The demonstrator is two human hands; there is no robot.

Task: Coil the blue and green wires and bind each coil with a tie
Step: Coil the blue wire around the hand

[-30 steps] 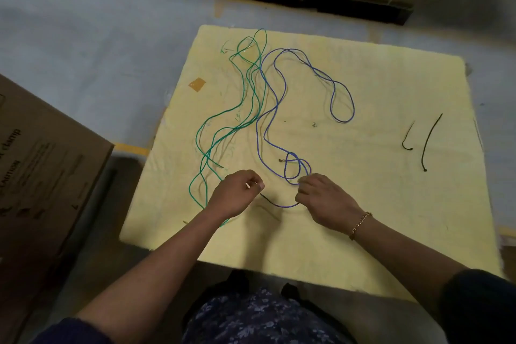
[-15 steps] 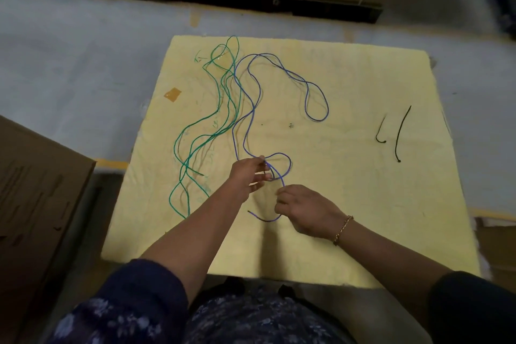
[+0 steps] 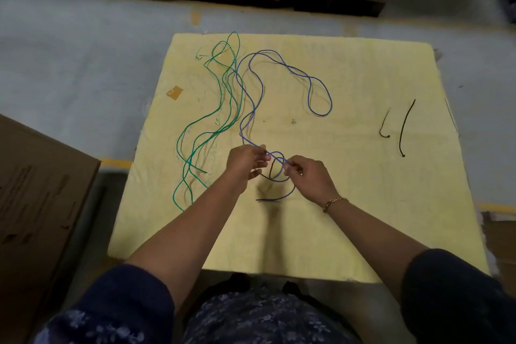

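Now we hold the blue wire up over the middle of the mat, a little toward its near edge. Our left hand pinches the wire between thumb and forefinger, with the other fingers loosely curled beneath. Our right hand, just beside it, pinches the same wire with its fingers curled in, and a bracelet sits on that wrist.

Between the 2 hands the wire forms 1 small loop. Its free end hangs below that loop and curves toward the near edge, looking dark in our shadow. From the left hand the thin, bright blue strand runs toward the far edge, arches over and winds back into a long hairpin bend right of the mat's middle.

The green wire lies slack on the left half of the mat, several wavy strands stretching from the far edge toward the near left side. It crosses the blue wire in the far part, and we cannot tell which lies on top.

Near the right edge lie 2 thin black ties, apart from each other and well apart from the wires. The short tie is hooked at its near end; the long tie is gently curved.

A patch of tape sits by the left edge, and a box stands beyond it.
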